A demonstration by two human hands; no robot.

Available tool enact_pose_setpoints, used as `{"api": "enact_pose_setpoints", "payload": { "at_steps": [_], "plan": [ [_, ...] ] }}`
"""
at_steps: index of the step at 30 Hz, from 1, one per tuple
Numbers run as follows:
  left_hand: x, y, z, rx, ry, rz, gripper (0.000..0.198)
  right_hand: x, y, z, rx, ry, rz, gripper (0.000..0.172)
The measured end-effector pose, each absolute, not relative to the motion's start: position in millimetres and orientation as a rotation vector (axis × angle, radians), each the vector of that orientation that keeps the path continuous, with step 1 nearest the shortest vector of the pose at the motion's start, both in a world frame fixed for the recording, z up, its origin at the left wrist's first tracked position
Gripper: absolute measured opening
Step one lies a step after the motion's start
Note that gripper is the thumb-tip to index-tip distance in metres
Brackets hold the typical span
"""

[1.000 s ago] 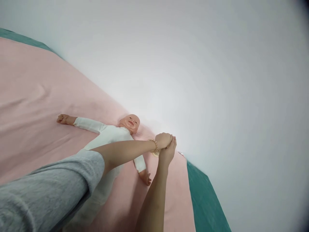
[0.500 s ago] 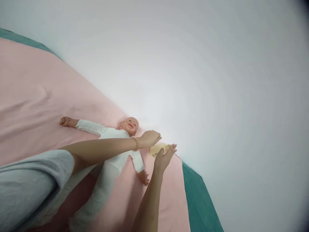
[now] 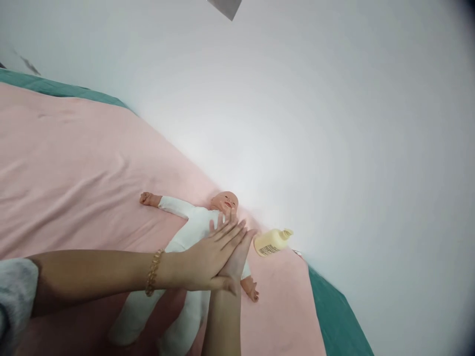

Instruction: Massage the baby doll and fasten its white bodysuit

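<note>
My left hand (image 3: 208, 259), with a gold bracelet on its wrist, lies flat across my right hand (image 3: 234, 262). The palms touch, and the fingers of both are stretched out. Nothing shows between them, though the contact area is hidden. Beneath them a baby doll (image 3: 200, 222) in a white suit lies on its back, arms spread; my hands and forearms cover part of its body. A pale yellow pump bottle (image 3: 272, 242) stands just right of my hands, apart from them, printed lettering on its side.
A wrinkled pink sheet (image 3: 92, 168) lies under the doll. Green cloth (image 3: 334, 306) shows past its edges. A white wall (image 3: 315, 123) rises close behind the doll's head and the bottle. A grey object (image 3: 227, 7) is cut off at the top.
My hands have left the bottle and come together, palm to palm, above the doll. The bottle, partly covered before, is now in full sight. The view has shifted.
</note>
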State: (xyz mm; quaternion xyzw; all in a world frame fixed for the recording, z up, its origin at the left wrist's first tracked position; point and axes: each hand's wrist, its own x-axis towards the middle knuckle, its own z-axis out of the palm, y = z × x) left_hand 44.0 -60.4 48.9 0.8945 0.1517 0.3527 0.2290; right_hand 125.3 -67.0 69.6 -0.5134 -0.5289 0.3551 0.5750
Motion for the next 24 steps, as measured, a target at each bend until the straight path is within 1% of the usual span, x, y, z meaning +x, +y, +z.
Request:
{"api": "enact_pose_setpoints", "payload": {
  "at_steps": [1,5,8,12,15,18,22,24],
  "plan": [
    [40.1,-58.6,47.9,2.517,0.397,0.98,0.108,122.5,-72.7,69.3,-1.181,-1.183,0.9,0.092],
    [32.2,-40.2,46.9,2.633,0.39,1.084,0.101,126.0,-91.0,76.9,-1.105,-1.08,1.198,0.094],
    [30.3,-29.7,42.0,2.714,0.406,1.144,0.097,138.3,-93.8,84.9,-1.046,-1.066,1.311,0.1],
    [31.3,-35.0,29.7,2.796,0.416,1.165,0.101,149.4,-84.6,80.1,-1.019,-0.997,1.254,0.098],
    [31.7,-42.4,25.3,2.815,0.453,1.127,0.106,142.5,-74.6,64.9,-1.122,-1.111,1.174,0.1],
    [28.1,-41.6,28.0,2.802,0.468,1.068,0.106,127.6,-68.6,49.4,-1.215,-1.233,1.122,0.101],
    [20.6,-29.7,33.9,2.751,0.494,1.023,0.102,123.8,-75.4,42.0,-1.292,-1.383,1.076,0.092],
    [17.8,-23.9,35.7,2.724,0.522,1.041,0.101,135.7,-82.2,44.2,-1.301,-1.415,1.089,0.091]
  ]
}}
